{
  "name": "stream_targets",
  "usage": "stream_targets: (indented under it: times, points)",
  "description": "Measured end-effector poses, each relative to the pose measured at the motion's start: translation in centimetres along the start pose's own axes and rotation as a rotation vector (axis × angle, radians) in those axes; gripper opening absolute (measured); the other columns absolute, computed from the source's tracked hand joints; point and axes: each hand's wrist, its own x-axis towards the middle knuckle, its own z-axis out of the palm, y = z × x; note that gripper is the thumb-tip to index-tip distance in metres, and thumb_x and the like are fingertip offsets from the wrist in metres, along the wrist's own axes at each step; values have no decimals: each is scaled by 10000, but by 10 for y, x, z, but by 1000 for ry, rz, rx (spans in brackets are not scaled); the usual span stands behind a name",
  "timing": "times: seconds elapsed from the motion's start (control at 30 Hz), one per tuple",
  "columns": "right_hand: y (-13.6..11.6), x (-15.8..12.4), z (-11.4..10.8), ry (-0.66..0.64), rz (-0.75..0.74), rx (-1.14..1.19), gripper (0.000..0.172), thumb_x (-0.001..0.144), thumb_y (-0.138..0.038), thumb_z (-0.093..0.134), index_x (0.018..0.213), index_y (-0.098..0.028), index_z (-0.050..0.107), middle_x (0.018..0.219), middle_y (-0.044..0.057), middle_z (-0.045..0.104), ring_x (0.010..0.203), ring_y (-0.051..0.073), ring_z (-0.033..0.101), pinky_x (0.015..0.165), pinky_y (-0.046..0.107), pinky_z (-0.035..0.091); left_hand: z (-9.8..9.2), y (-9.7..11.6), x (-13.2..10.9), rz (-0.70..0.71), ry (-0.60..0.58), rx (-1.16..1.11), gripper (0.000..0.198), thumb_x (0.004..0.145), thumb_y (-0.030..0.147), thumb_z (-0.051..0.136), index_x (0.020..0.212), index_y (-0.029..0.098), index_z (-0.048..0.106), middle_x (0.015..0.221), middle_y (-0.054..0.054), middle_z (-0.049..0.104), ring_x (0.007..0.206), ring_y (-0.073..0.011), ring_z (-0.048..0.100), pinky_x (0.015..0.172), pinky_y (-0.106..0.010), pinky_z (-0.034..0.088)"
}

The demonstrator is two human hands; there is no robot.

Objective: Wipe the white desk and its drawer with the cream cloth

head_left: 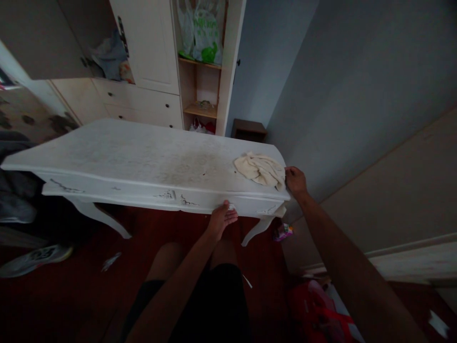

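Note:
A white table (143, 147) with carved drawer fronts stands before me, its top stained with dark smudges. My left hand (219, 221) is at the right drawer (246, 205), thumb and fingers closed around its small white knob (231, 206). At the table's right end, my right hand (296, 182) has its fingers curled against the edge of the tabletop. Close beside that hand, a crumpled cream cloth (260, 169) lies on the table. The right hand's fingertips are partly hidden.
Behind the table stand a white cabinet (150, 47) and open shelves with plastic bags (207, 33). A grey wall (357, 71) bounds the right side. A purple box (283, 232), a red bag (310, 309) and a shoe (35, 259) are on the floor.

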Motion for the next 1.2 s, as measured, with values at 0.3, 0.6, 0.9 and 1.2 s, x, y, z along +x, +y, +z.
stream_targets:
  times: [0.3, 0.6, 0.9, 1.2]
  points:
    - [0, 1, -1, -1, 13, -1, 292, 755, -412, 425, 736, -215, 640, 825, 103, 718, 782, 253, 630, 772, 380, 472, 10, 3, 19, -3, 32, -70, 294, 930, 344, 580, 775, 99, 632, 695, -109, 698, 662, -187, 697, 837, -391, 564]
    - [1, 1, 0, 9, 30, 44, 360, 752, -411, 448, 794, -156, 699, 870, 121, 733, 816, 227, 624, 780, 356, 472, -2, 7, 20, 57, -33, 202, 391, 819, 525, 660, 731, 146, 636, 689, -78, 694, 629, -181, 678, 689, -332, 571]
    - [1, 0, -1, 15, 60, 54, 390, 773, -476, 474, 774, -155, 695, 785, 92, 708, 761, 213, 597, 726, 336, 457, -23, 128, -52, 558, -263, 712, 241, 784, 398, 633, 768, 167, 699, 733, -43, 715, 614, -148, 666, 614, -266, 539]
    - [-4, -1, -4, -3, 66, 39, 377, 767, -492, 457, 720, -170, 649, 721, 59, 660, 710, 199, 557, 720, 339, 425, -99, 259, 18, 903, 227, 949, 52, 668, 189, 648, 653, 176, 695, 631, -26, 670, 645, -177, 645, 700, -292, 522]
